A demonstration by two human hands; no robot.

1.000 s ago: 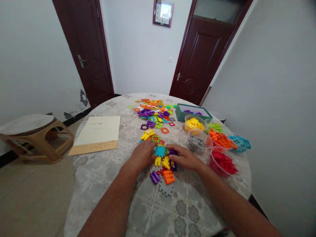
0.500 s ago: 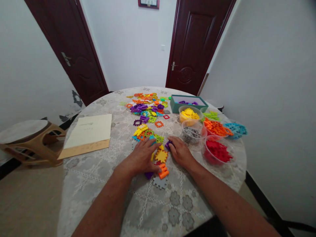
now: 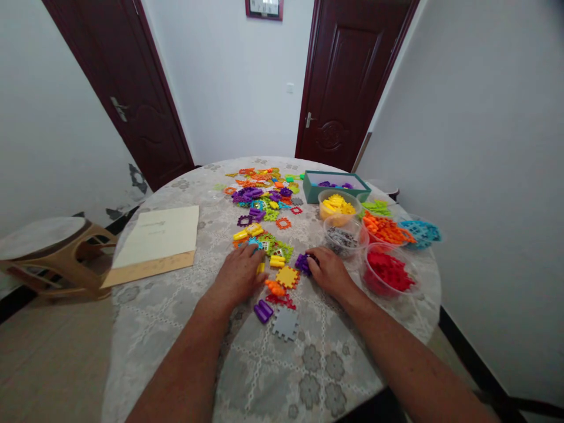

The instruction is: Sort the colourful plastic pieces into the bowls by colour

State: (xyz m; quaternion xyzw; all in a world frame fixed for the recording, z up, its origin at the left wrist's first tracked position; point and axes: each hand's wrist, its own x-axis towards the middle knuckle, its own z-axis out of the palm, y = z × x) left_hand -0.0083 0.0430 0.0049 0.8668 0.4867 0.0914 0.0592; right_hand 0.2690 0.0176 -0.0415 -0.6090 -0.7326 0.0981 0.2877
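Observation:
My left hand (image 3: 240,271) lies palm down on the table, fingers stretched towards a blue piece (image 3: 254,241) and beside a yellow block (image 3: 261,268) that it partly covers. Curled round dark purple toothed building pieces (image 3: 302,264) is my right hand (image 3: 329,270). Between the hands are a yellow ribbed block (image 3: 277,261), a flat yellow toothed square (image 3: 288,277), an orange piece (image 3: 275,287) and red pieces (image 3: 282,301). Nearer me, a purple block (image 3: 263,311) sits beside a flat grey toothed square (image 3: 285,324).
Farther back lies a mixed heap of coloured pieces (image 3: 251,195). To the right stand a green box (image 3: 311,191) and clear tubs of sorted pieces, including yellow (image 3: 337,205), grey (image 3: 341,238), orange (image 3: 385,228) and red (image 3: 390,271). Paper (image 3: 161,232) lies at left.
My left hand has moved left, off the orange piece, which now rests on the table farther up and left. The purple block and red pieces are uncovered. My right hand has shifted slightly.

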